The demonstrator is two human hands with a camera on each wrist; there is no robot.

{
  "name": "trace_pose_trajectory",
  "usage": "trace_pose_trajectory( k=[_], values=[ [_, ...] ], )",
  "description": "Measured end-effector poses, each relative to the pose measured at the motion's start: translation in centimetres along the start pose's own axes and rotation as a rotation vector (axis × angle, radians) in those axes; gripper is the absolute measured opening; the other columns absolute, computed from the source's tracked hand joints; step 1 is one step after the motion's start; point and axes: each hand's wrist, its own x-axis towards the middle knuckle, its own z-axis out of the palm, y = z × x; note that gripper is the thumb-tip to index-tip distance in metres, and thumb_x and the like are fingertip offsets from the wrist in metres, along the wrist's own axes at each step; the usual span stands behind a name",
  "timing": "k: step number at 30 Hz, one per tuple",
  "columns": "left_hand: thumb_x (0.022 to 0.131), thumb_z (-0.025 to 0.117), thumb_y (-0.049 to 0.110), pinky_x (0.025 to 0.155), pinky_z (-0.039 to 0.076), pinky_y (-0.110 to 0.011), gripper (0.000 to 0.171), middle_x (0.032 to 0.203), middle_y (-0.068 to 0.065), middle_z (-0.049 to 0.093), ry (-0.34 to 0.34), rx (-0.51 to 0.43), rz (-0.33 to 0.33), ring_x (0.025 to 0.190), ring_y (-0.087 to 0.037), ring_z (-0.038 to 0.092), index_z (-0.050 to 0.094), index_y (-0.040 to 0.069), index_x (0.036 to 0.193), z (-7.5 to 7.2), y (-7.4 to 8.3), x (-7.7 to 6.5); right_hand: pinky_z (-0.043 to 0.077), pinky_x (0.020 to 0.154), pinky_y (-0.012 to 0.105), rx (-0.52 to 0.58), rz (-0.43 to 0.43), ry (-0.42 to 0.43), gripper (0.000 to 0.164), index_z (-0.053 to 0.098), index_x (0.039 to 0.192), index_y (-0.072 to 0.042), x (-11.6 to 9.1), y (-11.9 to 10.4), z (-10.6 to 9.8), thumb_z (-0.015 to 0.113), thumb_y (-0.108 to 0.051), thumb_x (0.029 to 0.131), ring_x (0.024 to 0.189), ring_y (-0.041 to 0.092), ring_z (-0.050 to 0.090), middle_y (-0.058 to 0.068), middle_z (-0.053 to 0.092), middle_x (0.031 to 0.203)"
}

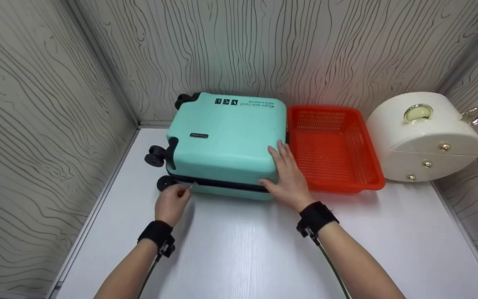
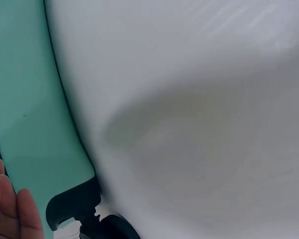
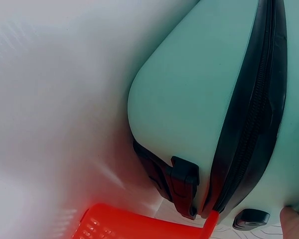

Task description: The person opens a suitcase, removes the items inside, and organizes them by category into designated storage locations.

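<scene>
Black zipper seam (image 1: 230, 185) along the mint suitcase (image 1: 226, 141): the left hand (image 1: 171, 202) is pinching a small pull (image 1: 193, 184) near the wheels (image 1: 154, 156); the right hand (image 1: 291, 182), fingers extended, is resting on the near right corner, apparently steadying it. Just beside, a red basket (image 1: 338, 187) is limiting rightward room; white tabletop (image 1: 243, 249) is extending in front.

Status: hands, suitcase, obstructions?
Left hand pinching zipper pull near a wheel. Right hand on opposite end of suitcase, lid down. Red plastic basket beside that end, may crowd zipper.
</scene>
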Motion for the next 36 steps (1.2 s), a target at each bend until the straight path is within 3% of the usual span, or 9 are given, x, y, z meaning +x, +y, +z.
trace_pose_trajectory(
  k=[6,16,28,36],
  values=[
    [0.096,0.068,0.017,0.068,0.05,-0.036,0.014,0.086,-0.002,0.071,0.007,0.002,-0.005,0.075,-0.017,0.061,0.079,0.008,0.096,-0.8,-0.8,0.3,0.032,0.115,0.058,0.005,-0.005,0.001,0.096,0.026,0.164,-0.019,0.0,0.1,0.0,0.083,-0.031,0.088,0.157,0.029,0.006,0.005,0.008,0.172],
    [0.099,0.067,0.023,0.072,0.05,-0.038,0.02,0.091,-0.004,0.073,0.02,0.012,-0.072,0.078,-0.02,0.063,0.079,0.007,0.102,-2.2,-2.1,0.7,0.032,0.115,0.059,0.014,0.004,-0.007,0.096,0.026,0.164,-0.018,0.1,-0.1,0.0,0.083,-0.032,0.087,0.157,0.029,0.005,0.005,0.008,0.172],
    [0.098,0.066,0.021,0.071,0.05,-0.038,0.02,0.093,-0.007,0.074,0.047,-0.008,-0.085,0.08,-0.022,0.065,0.079,0.006,0.102,-3.0,-3.2,1.2,0.03,0.116,0.06,0.01,-0.005,-0.002,0.098,0.025,0.164,-0.018,0.0,0.0,0.0,0.084,-0.032,0.087,0.157,0.029,0.005,0.005,0.007,0.172],
    [0.1,0.064,0.024,0.078,0.052,-0.042,0.025,0.099,-0.009,0.075,0.047,-0.023,-0.12,0.089,-0.025,0.068,0.078,0.005,0.107,-3.4,-3.9,1.8,0.03,0.116,0.058,0.01,-0.005,-0.001,0.096,0.026,0.164,-0.018,0.0,-0.1,0.0,0.083,-0.031,0.087,0.157,0.028,0.005,0.006,0.008,0.172]
  ],
)
